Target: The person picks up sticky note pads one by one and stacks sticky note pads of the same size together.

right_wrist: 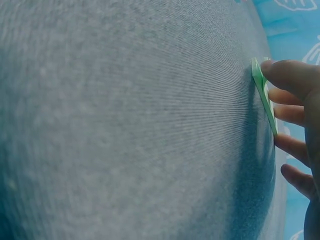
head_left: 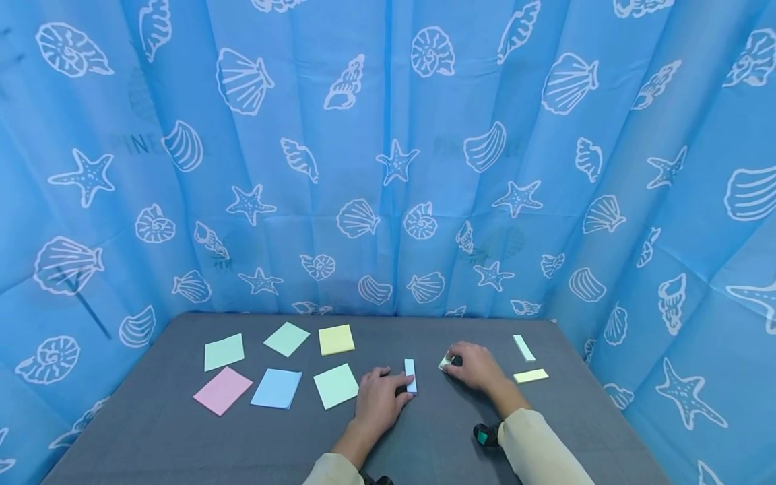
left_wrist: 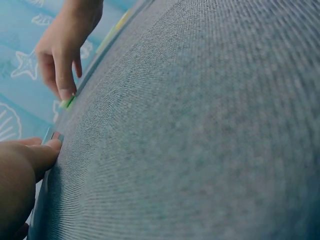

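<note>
My left hand [head_left: 378,401] lies beside a narrow light-blue folded paper note [head_left: 410,374], its thumb at the near end and its fingers along the left side. My right hand [head_left: 475,366] pinches a pale green folded paper note [head_left: 444,362] between thumb and fingers. In the right wrist view the thumb presses one end of this green note [right_wrist: 260,85], whose layers stand slightly apart, while other fingertips touch along its length. The right hand [left_wrist: 65,52] also shows in the left wrist view, fingertips down on the note.
On the grey table [head_left: 254,444], several square notes lie at the left, including a pink one [head_left: 222,391], a blue one [head_left: 275,389] and a yellow one [head_left: 336,340]. Narrow green [head_left: 524,348] and yellow [head_left: 530,376] strips lie at the right. A blue shell-patterned curtain [head_left: 388,175] hangs behind.
</note>
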`<action>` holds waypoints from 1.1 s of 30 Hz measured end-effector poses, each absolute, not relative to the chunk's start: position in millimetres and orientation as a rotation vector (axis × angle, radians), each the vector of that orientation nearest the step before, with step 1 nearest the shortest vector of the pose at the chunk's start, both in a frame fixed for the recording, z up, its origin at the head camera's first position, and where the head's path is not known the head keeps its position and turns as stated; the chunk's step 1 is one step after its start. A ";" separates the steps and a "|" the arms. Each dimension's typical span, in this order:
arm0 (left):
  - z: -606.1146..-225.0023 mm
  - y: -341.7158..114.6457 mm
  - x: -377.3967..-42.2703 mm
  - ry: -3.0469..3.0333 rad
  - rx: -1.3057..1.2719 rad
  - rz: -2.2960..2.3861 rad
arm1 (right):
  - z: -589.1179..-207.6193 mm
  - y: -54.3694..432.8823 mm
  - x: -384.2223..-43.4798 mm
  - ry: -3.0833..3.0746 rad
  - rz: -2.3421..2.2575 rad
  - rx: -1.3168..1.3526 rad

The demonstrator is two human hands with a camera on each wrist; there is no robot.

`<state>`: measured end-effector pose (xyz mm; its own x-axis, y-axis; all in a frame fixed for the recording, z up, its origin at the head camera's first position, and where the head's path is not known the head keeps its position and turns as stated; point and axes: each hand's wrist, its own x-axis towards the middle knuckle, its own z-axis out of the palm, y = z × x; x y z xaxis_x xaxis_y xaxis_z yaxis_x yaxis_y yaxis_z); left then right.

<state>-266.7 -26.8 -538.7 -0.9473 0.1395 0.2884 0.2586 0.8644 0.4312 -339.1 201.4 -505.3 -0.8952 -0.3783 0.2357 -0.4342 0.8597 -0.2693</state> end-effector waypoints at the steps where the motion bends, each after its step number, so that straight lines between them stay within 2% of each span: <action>1: -538.7 -26.4 -266.6 -2.793 -0.300 -0.700 | -505.4 201.9 -338.9 -2.858 0.482 0.632; 17: -538.1 -26.2 -266.1 -2.788 -0.305 -0.695 | -505.5 201.8 -337.4 -2.839 0.478 0.616; 33: -537.2 -25.9 -265.4 -2.777 -0.316 -0.690 | -516.9 199.6 -341.4 -2.869 0.673 0.221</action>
<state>-265.4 -25.9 -537.2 -0.9421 0.1459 0.3020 0.2702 0.8635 0.4258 -341.4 199.6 -516.9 -0.9716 -0.1014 0.2139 -0.1860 0.8861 -0.4246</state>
